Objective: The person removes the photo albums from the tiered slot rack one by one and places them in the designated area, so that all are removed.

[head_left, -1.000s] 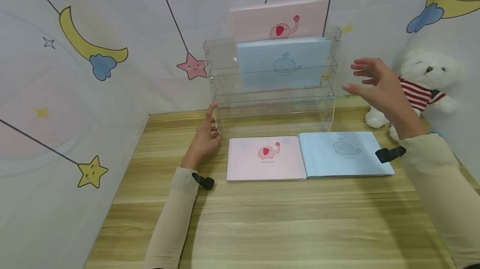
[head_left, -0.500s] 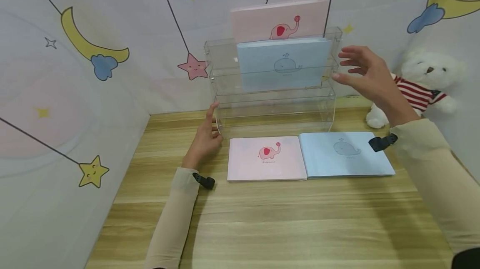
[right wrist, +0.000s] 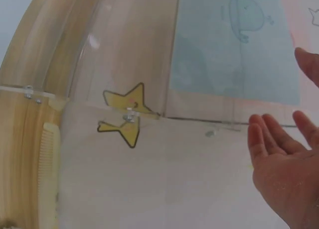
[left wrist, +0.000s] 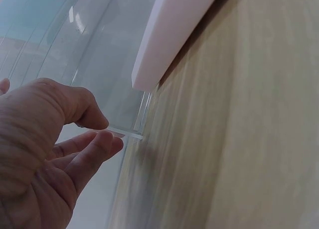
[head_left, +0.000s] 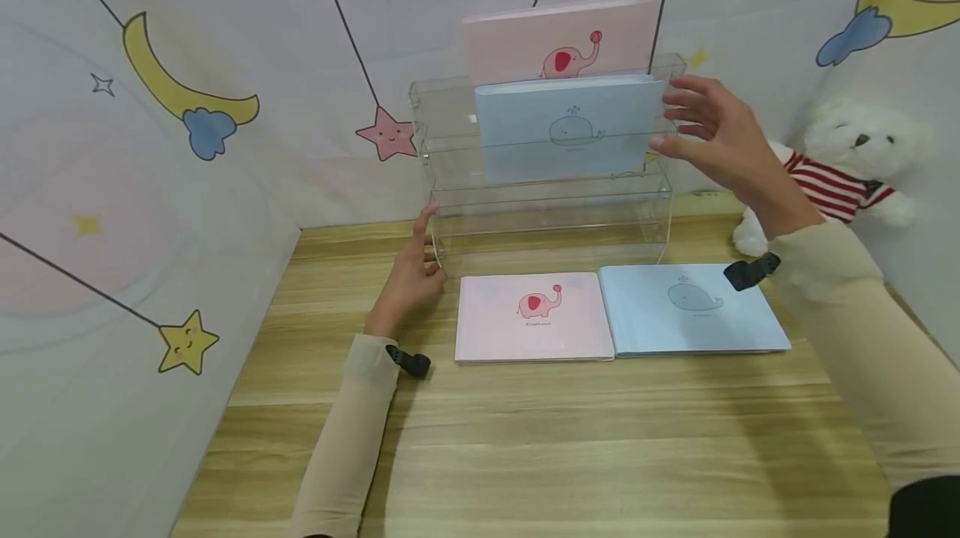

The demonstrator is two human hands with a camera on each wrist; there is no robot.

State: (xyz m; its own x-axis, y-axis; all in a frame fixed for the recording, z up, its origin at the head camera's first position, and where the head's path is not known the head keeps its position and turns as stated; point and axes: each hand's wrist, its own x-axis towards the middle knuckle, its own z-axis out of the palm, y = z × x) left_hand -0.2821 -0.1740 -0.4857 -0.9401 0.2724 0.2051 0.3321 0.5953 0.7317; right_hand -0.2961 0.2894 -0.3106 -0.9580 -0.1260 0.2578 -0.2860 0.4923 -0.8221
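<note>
A clear acrylic tiered rack [head_left: 551, 221] stands on the table against the wall. My left hand [head_left: 408, 280] pinches the lower front edge of its left side panel; the left wrist view shows the thumb and fingers [left wrist: 102, 144] meeting on that edge. A blue whale book [head_left: 566, 159] stands upright in the rack. Behind it and higher, a pink elephant book [head_left: 502, 47] shows its upper part. My right hand [head_left: 720, 134] is raised at the rack's right side, fingers apart, near the blue book's right edge. Whether it touches the rack is unclear.
Flat before the rack lie another pink elephant book [head_left: 532, 342] and another blue whale book [head_left: 637, 321], side by side. A white teddy bear [head_left: 840, 176] sits at the right. A pale comb [right wrist: 49, 174] lies near the wall.
My right hand has moved left and slightly up, from beside the teddy bear to the rack's right side. The left hand and the books have stayed in place.
</note>
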